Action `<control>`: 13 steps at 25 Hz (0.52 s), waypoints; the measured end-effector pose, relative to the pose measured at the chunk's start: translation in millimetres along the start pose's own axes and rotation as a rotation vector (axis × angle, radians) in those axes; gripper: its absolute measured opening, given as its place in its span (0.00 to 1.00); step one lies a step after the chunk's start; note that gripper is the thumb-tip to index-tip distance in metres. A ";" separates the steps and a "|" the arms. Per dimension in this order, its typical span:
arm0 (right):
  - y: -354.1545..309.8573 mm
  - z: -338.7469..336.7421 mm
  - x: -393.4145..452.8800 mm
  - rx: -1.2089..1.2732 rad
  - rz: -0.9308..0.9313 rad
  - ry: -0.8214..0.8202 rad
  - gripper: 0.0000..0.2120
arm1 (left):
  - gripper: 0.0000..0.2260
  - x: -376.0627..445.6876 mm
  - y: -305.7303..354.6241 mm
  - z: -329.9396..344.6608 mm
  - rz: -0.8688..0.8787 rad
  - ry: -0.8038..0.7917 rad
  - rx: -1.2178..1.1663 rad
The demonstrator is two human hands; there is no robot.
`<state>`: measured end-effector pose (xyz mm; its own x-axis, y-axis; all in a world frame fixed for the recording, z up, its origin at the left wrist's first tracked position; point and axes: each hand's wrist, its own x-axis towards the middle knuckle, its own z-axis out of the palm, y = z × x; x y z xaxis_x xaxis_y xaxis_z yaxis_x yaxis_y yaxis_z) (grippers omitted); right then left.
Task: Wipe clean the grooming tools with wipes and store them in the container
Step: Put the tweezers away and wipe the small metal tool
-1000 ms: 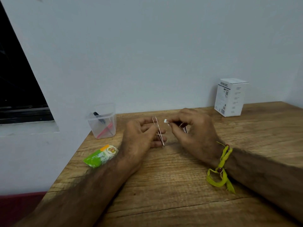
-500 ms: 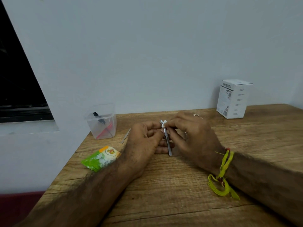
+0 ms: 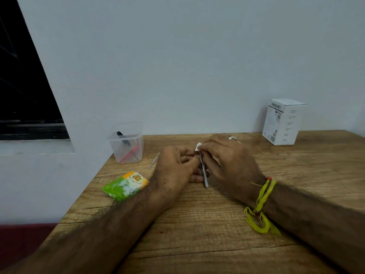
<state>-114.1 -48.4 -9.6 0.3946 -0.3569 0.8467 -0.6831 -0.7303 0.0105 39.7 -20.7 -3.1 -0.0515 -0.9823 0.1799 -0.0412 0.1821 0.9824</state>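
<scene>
Wipe (image 3: 198,146) now pinched over slim steel tweezers (image 3: 203,171) tip

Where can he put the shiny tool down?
Bare wood lies near the table's front edge between both forearms, and between the right hand and white cardboard box. Crowded: left, by the clear plastic container and green sachet.
</scene>
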 end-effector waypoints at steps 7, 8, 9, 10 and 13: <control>2.8 1.7 1.2 0.038 0.013 0.032 0.07 | 0.04 -2.3 0.6 1.1 0.019 -0.021 0.029; 3.0 1.6 1.2 0.044 0.016 0.029 0.07 | 0.04 -2.9 1.4 1.0 0.020 -0.026 0.028; 2.1 2.4 1.8 0.052 0.017 0.024 0.07 | 0.04 -3.5 2.0 0.3 0.021 -0.027 0.024; 1.4 3.5 2.9 0.059 0.017 0.018 0.08 | 0.04 -3.7 2.7 -0.1 0.021 -0.025 0.018; 3.2 1.2 4.4 0.086 0.037 0.026 0.07 | 0.05 -2.5 3.0 1.3 0.010 -0.022 0.009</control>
<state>-113.8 -53.0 -6.5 0.3531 -0.3704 0.8591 -0.6416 -0.7642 -0.0658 38.4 -17.7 -0.6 -0.0742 -0.9792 0.1887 -0.0495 0.1926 0.9800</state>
